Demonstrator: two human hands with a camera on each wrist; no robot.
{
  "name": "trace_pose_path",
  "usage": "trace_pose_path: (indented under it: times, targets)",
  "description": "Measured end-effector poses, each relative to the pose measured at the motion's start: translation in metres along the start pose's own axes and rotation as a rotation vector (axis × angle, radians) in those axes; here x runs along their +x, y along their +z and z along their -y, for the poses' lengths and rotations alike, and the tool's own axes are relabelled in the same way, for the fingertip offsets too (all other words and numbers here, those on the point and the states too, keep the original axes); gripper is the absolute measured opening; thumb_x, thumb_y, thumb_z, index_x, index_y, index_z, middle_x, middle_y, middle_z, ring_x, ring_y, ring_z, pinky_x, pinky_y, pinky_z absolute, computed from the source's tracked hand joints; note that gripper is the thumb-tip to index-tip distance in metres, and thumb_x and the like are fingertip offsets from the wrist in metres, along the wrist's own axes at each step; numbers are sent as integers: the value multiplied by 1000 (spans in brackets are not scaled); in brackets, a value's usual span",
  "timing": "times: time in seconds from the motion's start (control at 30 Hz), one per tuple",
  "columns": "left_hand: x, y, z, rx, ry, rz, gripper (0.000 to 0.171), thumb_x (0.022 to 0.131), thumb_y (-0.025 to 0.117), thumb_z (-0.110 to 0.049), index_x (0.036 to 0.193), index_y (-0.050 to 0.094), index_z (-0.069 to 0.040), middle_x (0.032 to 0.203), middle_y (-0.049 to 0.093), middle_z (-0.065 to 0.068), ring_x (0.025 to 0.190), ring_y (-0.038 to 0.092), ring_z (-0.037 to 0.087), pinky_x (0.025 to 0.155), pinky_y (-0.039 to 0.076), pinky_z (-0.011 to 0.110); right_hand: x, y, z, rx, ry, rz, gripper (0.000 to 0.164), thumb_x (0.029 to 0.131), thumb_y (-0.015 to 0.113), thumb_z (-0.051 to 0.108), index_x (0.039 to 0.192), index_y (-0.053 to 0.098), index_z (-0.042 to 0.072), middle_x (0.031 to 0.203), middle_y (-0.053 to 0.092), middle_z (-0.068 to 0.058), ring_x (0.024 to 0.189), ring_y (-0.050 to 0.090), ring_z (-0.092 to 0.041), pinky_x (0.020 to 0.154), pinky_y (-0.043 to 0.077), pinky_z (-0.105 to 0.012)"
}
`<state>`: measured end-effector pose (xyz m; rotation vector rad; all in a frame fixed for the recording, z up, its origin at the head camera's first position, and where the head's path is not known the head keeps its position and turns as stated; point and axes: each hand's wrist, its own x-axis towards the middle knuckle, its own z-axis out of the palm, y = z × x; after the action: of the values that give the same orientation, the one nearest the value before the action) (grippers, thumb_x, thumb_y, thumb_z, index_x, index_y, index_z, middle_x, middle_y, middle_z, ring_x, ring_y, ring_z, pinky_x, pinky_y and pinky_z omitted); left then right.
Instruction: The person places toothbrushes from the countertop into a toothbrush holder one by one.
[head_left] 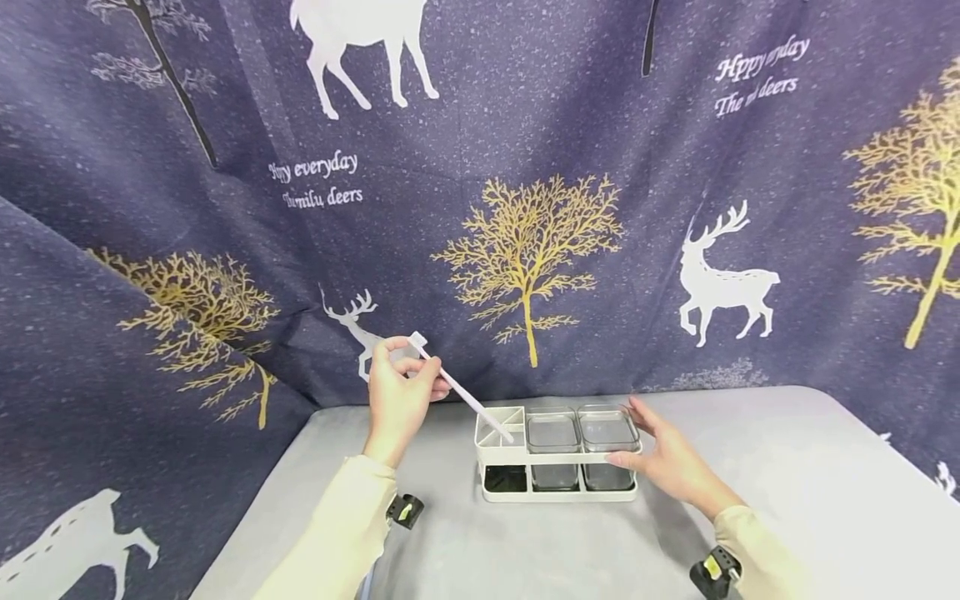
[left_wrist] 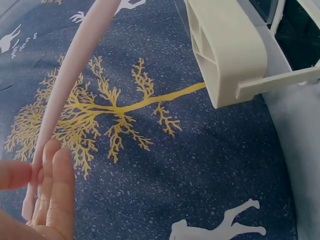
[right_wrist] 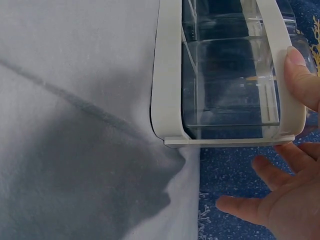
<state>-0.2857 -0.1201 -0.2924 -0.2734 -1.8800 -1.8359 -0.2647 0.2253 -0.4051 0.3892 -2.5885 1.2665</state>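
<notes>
My left hand point(head_left: 400, 396) pinches a pale pink toothbrush point(head_left: 465, 392) near its head, between thumb and fingers. The brush slants with its head up, and its handle end appears over the divided slots point(head_left: 498, 421) at the left of a cream two-tier rack point(head_left: 581, 458). Whether that end touches the slots I cannot tell. Two clear cups point(head_left: 553, 433) sit side by side in the rack. At the rack's right end my right hand point(head_left: 671, 458) grips it, thumb point(right_wrist: 300, 75) on the upper band and other fingers partly spread beyond the end.
A grey-covered table point(head_left: 442, 533) carries the rack near its back edge. Behind it hangs a dark blue curtain point(head_left: 405, 242) printed with deer and trees. Part of a thin pale blue stick point(head_left: 367, 583) shows beside the left sleeve.
</notes>
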Motion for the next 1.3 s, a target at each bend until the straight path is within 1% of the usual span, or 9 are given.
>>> trace_pose_path:
  times: [0.17,0.3,0.43,0.57,0.67,0.83,0.9,1.07,1.3]
  targets:
    - [2,3,-1,-27,6,-43,44,86,64,6,121,38,0,75,64,17,51,66,14,54,58,32,1,1,0,9,2,0,105,80,82,35,151,19,-10,144,41,-32,131,39,-52,105,27,-66]
    - [1,7,4,-9,37,-76,43,86,64,5,121,38,0,75,64,17,51,66,14,53,58,32,-1,0,2,12,12,9,105,80,81,35,151,19,-10,145,40,-33,130,40,-53,105,28,-66]
    - [-1,12,12,9,44,-94,43,87,64,4,120,39,-1,77,64,16,52,67,17,53,58,32,-2,0,1,14,29,12,105,79,82,35,152,20,-9,145,40,-33,129,41,-53,103,29,-67]
    - [-3,17,19,25,57,-87,41,86,63,5,118,39,-2,76,64,18,52,67,21,54,58,37,-4,-1,-1,23,41,15,105,79,82,35,152,20,-8,145,40,-32,129,41,-53,103,30,-67]
    - [-4,19,20,86,71,-86,41,85,64,3,118,40,-4,75,66,17,53,68,24,53,58,38,-3,0,-1,30,33,16,104,80,81,35,152,20,-8,146,39,-33,129,40,-53,102,30,-68]
    - [-4,21,22,220,87,-87,41,86,67,-3,118,43,-8,75,68,9,56,69,27,49,52,25,0,0,0,41,20,11,102,81,81,33,152,20,-7,147,38,-31,129,41,-53,102,33,-67]
    - [-5,22,24,246,90,-81,41,86,67,-4,119,44,-8,75,69,7,58,70,29,48,50,24,1,0,1,44,19,13,102,81,81,32,152,20,-8,147,38,-32,129,41,-53,102,33,-66]
    - [-8,26,29,272,97,-63,41,85,67,-3,119,44,-8,76,69,5,58,70,26,46,48,24,1,1,3,64,29,21,103,81,82,32,152,19,-9,147,38,-32,129,41,-53,103,33,-66]
    - [-11,32,33,315,108,-13,41,86,68,-5,119,45,-10,79,68,2,58,69,16,50,49,28,1,1,4,68,25,17,101,82,81,29,152,19,-8,147,37,-32,128,41,-54,103,33,-65]
